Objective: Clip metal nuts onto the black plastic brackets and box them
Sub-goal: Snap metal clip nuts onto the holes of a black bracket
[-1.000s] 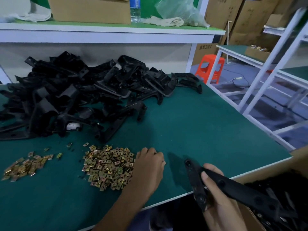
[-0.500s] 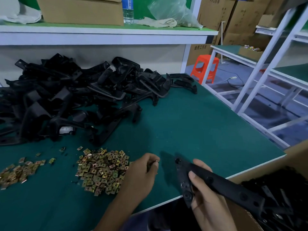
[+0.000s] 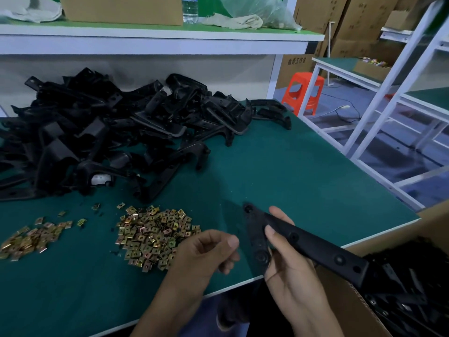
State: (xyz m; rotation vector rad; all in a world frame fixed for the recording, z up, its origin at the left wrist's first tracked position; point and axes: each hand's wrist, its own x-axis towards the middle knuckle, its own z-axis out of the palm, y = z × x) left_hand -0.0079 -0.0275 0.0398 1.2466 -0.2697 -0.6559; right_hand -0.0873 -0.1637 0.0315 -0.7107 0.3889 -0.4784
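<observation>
Right of the big nut pile [image 3: 155,237]: right hand [image 3: 291,271] grips a black bracket [image 3: 315,249], fingers wrapped round its near end, thumb on top, held up over the counter [image 3: 291,171] edge
Left hand [image 3: 206,254]: between the nut pile and the bracket, fingers curled in, thumb against forefinger, honestly can't tell if there's a nut in there
Nut pile: loose brassy square nuts lying on the counter
Bracket heap [image 3: 109,132]: big black tangle behind the nut pile
Smaller nut pile [image 3: 29,239]: off to the left of the big one
Box [image 3: 349,302]: cardboard, far right of the nut pile, past the counter edge, more black brackets inside
</observation>
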